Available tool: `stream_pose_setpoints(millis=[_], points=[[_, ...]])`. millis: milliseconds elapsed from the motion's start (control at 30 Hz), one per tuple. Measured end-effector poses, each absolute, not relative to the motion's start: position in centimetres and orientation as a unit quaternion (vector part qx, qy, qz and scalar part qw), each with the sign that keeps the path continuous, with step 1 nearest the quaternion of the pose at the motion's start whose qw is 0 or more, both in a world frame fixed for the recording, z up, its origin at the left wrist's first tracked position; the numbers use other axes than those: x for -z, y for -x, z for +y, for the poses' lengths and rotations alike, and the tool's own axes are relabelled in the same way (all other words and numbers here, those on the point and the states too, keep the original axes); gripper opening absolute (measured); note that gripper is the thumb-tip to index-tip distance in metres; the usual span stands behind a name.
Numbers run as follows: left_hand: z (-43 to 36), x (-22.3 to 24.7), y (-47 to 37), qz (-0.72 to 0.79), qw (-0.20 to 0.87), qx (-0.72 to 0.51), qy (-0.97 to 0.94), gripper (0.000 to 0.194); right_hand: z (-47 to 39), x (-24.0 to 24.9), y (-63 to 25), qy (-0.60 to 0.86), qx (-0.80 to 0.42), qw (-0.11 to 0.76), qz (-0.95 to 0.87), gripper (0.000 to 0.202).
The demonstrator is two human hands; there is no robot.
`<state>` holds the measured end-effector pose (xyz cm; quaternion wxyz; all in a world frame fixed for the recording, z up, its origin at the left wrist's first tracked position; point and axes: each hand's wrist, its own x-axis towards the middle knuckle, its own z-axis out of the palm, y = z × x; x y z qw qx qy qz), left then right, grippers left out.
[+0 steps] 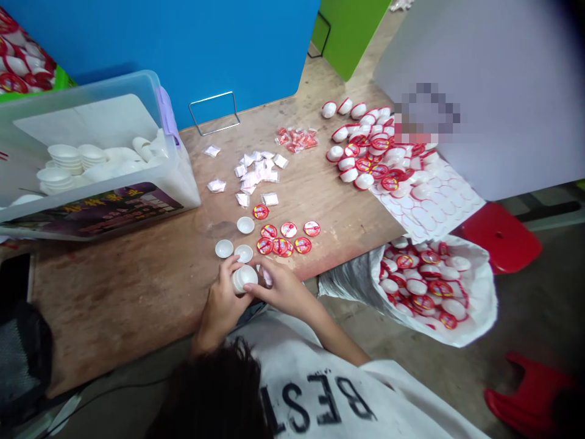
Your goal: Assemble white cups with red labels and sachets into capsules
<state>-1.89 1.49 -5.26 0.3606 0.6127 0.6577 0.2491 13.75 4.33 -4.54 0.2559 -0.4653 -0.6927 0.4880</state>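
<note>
My left hand (222, 300) and my right hand (280, 288) meet at the near edge of the wooden table (137, 292). Together they hold a small white cup (245, 277). A pale packet seems tucked under my right fingers, but I cannot tell for sure. Just beyond my hands stand three empty white cups (223, 248). To their right lie several red-and-white round lids (283, 239). Farther back is a scatter of white sachets (256, 174) and a small heap of red sachets (297, 139).
A clear plastic bin (178, 183) with stacked white cups stands at the left. Lidded cups (365, 149) are piled at the far right of the table, and more fill a white bag (479, 305) below its edge. Red stools (503, 239) stand on the floor. Blue and green panels back the table.
</note>
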Motion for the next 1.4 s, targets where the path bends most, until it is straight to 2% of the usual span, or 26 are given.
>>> stream_pose_setpoints(millis=[133, 233, 367, 433, 500, 700, 800, 867, 933, 1033, 1100, 1233, 1300, 1400], points=[[1.8, 5.1, 2.5, 0.640, 0.293, -0.289, -0.649, 0.031, 4.6, 4.5, -13.6, 0.449, -0.480, 0.265, -0.705, 0.028], [2.0, 4.9, 2.6, 0.626, 0.294, -0.293, -0.660, 0.027, 4.3, 4.5, -13.3, 0.458, -0.456, 0.268, -0.714, 0.027], [1.7, 5.0, 3.6, 0.630, 0.445, -0.294, -0.564, 0.037, 4.6, 4.3, -13.5, 0.449, -0.441, 0.267, -0.729, 0.023], [1.4, 5.4, 4.7, 0.614, 0.541, -0.325, -0.475, 0.049, 5.6, 4.1, -13.8, 0.444, -0.429, 0.270, -0.739, 0.026], [1.0, 6.0, 6.0, 0.606, 0.588, -0.364, -0.394, 0.055, 7.5, 3.6, -13.8, 0.449, -0.382, 0.259, -0.765, 0.032], [-0.2, 6.7, 8.0, 0.640, 0.559, -0.422, -0.317, 0.053, 15.3, 3.1, -9.9, 0.428, -0.168, 0.091, -0.883, 0.039], [-0.5, 6.5, 7.5, 0.606, 0.589, -0.448, -0.293, 0.052, 18.0, 4.1, -7.2, 0.392, -0.129, -0.015, -0.911, 0.031], [-0.5, 6.7, 7.1, 0.598, 0.601, -0.451, -0.279, 0.054, 18.8, 4.5, -6.3, 0.376, -0.123, -0.050, -0.917, 0.029], [-0.4, 7.2, 6.8, 0.612, 0.584, -0.452, -0.282, 0.059, 18.6, 4.2, -6.4, 0.375, -0.123, -0.037, -0.918, 0.037], [-0.3, 8.0, 6.3, 0.641, 0.526, -0.454, -0.326, 0.064, 16.4, 2.4, -8.2, 0.425, -0.154, 0.055, -0.891, 0.044], [-0.2, 8.2, 5.8, 0.659, 0.467, -0.442, -0.391, 0.055, 13.9, 1.2, -9.7, 0.465, -0.210, 0.098, -0.855, 0.037], [-0.2, 7.7, 4.6, 0.646, 0.302, -0.403, -0.574, 0.033, 7.9, 1.1, -11.8, 0.444, -0.356, 0.060, -0.820, 0.036], [-0.2, 7.4, 4.0, 0.622, 0.247, -0.390, -0.633, 0.030, 5.6, 2.3, -12.3, 0.459, -0.396, 0.069, -0.792, 0.033], [-0.2, 7.2, 3.4, 0.593, 0.220, -0.376, -0.677, 0.029, 3.7, 3.9, -12.7, 0.503, -0.447, 0.122, -0.729, 0.027]])
